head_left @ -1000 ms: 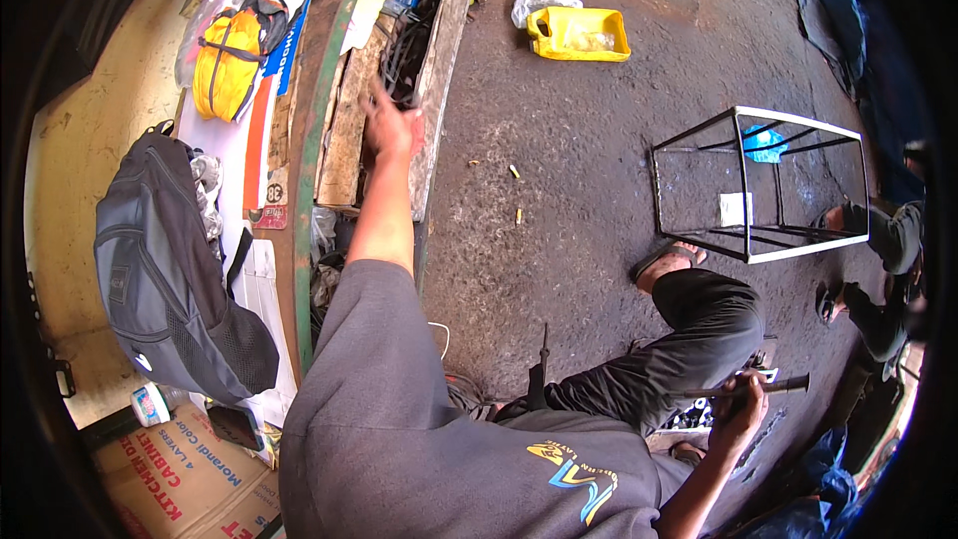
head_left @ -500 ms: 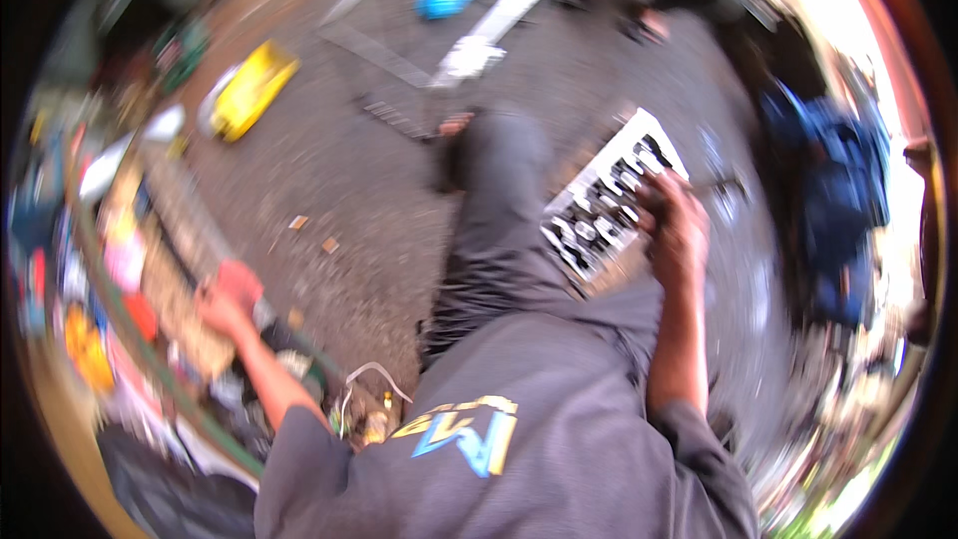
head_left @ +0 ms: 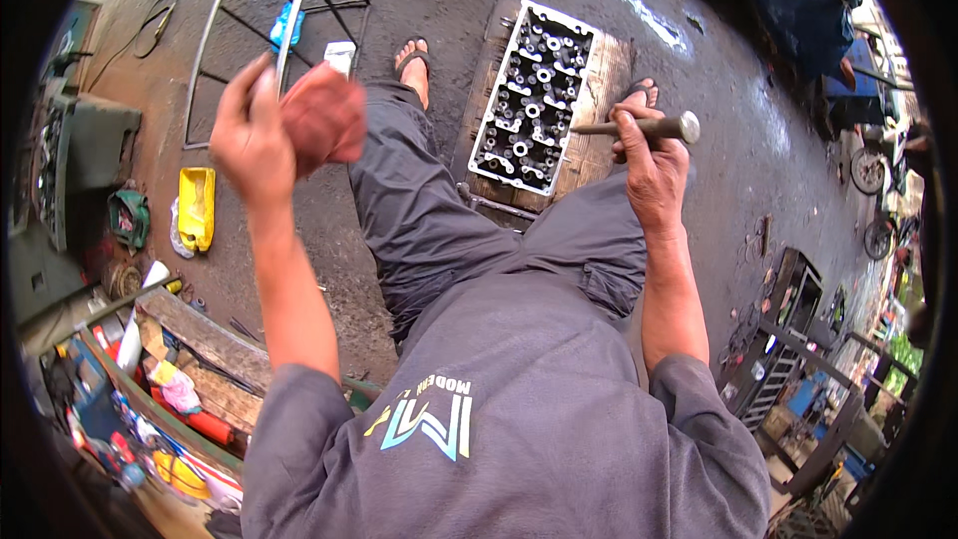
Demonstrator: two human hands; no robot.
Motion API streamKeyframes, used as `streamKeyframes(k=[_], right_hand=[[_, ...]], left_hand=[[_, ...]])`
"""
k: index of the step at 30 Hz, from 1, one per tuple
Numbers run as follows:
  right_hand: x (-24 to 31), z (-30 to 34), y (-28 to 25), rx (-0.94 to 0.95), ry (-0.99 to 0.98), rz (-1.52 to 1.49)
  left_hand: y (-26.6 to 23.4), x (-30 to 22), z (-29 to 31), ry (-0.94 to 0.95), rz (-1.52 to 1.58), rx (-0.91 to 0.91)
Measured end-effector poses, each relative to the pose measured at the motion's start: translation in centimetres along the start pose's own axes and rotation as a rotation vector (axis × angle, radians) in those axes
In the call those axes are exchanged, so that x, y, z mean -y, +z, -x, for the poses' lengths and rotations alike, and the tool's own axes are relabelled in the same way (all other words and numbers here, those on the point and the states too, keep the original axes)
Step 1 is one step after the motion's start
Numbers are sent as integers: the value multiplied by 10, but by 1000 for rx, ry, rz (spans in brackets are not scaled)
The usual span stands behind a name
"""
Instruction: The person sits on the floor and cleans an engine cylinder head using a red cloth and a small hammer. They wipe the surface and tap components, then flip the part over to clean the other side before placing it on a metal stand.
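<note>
- At far left, we saw a green container on the floor, with a cut-open yellow jug just right of it.
- Nearer us, a wooden trough held assorted items.
- Our left grip, blurred, was raised and grasping a red cloth.
- Beyond it stood a metal frame, with a blue bag showing beside one bar.
- In the middle, between our legs, the engine cylinder head lay on a wooden board.
- Our right grip was clenched around a round-ended metal tool, its thin end pointing left, near the cylinder head's right edge; we could not tell whether they touched.
</note>
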State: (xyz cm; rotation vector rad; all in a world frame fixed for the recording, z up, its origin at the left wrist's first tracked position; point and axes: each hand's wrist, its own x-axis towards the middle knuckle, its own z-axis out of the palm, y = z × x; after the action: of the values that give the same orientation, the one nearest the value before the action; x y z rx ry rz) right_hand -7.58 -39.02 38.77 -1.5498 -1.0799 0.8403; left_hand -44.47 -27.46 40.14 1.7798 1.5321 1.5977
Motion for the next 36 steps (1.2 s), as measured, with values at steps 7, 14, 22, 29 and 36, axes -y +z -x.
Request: streamKeyframes(k=[7,14,22,29,36], right_hand=[[-55,-52,14,-208,94,-96],[-203,-125,44,-222,-9,47],[-329,-115,73,-236,121,13],[-277,-117,54,-248,29,-29],[-293,-137,78,-201,191,205]], left_hand=[[255,16,-84,-138,282,237],[346,79,-55,-325,282,382],[314,86,-7,-261,311,281],[313,89,-13,-211,387,324],[305,79,-15,-299,289,383]])
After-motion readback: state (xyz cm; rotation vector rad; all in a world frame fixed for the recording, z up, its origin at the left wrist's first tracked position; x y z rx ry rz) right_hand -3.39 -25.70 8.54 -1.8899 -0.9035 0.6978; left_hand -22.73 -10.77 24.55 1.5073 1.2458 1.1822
